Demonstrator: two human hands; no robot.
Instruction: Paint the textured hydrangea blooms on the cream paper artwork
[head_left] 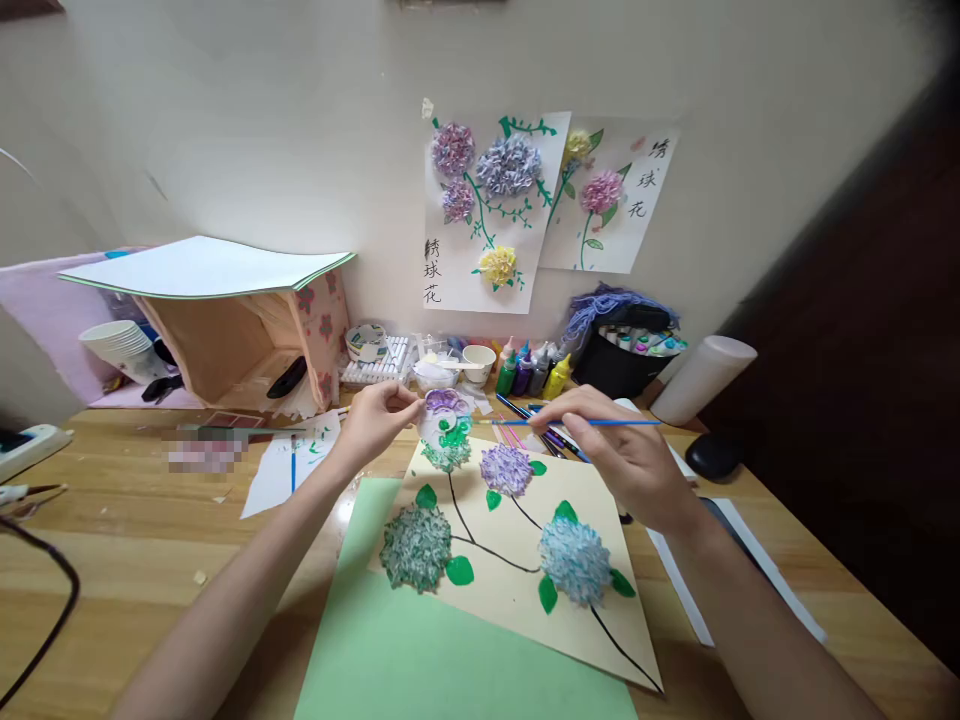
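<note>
A paint palette [430, 425] was pinched in the left grip [379, 422] by the far edge of the 4-flower cream sheet [504, 602]; a blue brush [622, 422] was held in the closed right grip [626, 460], tip near the palette.

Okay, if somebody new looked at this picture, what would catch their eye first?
Probably the cream sheet with four fluffy flower heads, lying partly over green paper in front of the person. Near its far edge, the left hand holds a paint-smeared palette and the right hand a blue brush. Two flower pictures hang on the wall behind.
</note>
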